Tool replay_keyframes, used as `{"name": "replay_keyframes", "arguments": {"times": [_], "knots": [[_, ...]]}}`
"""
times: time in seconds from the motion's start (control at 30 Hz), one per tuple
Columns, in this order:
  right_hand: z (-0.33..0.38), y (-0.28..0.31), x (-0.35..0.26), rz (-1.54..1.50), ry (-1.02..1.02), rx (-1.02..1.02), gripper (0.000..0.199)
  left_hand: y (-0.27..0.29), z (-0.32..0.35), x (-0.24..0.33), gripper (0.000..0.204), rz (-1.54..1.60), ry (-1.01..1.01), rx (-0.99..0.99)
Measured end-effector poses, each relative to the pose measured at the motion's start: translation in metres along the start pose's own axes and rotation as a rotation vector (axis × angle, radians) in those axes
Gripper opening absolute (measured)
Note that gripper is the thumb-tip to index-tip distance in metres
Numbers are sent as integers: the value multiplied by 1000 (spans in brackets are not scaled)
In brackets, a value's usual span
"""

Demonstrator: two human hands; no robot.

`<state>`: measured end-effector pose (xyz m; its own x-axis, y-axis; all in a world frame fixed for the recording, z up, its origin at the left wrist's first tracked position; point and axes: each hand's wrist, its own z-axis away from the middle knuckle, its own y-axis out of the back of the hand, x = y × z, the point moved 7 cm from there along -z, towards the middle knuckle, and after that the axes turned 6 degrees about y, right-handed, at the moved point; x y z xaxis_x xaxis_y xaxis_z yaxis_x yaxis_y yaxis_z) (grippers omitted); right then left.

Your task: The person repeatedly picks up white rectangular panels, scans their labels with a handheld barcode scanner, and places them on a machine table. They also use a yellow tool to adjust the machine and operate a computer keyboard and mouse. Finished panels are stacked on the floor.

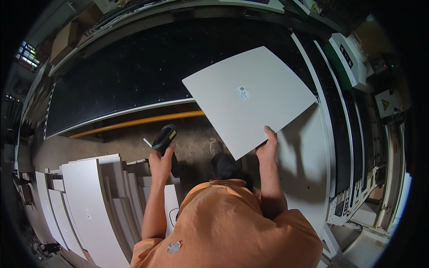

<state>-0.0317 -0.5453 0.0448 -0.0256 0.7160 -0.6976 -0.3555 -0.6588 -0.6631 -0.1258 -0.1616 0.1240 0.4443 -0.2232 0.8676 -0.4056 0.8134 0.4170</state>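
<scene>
The right hand (pixel 267 145) gripped the thin, stiff white panel (pixel 248 99) by its edge, and the left hand (pixel 161 157) clutched a barcode scanner (pixel 164 138).

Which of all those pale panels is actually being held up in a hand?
The square panel with a small label, gripped at its lower edge by the right hand. The others stand stacked at lower left, untouched.
</scene>
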Motion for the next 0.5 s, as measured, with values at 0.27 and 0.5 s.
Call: {"name": "replay_keyframes", "arguments": {"times": [0.27, 0.5], "knots": [[-86, -40, 12, 968, -485, -278, 23, -42, -193, 61, 62, -327, 61, 140], [-157, -159, 0, 1769, 767, -574, 52, -68, -297, 89, 61, -630, 111, 183]]}}
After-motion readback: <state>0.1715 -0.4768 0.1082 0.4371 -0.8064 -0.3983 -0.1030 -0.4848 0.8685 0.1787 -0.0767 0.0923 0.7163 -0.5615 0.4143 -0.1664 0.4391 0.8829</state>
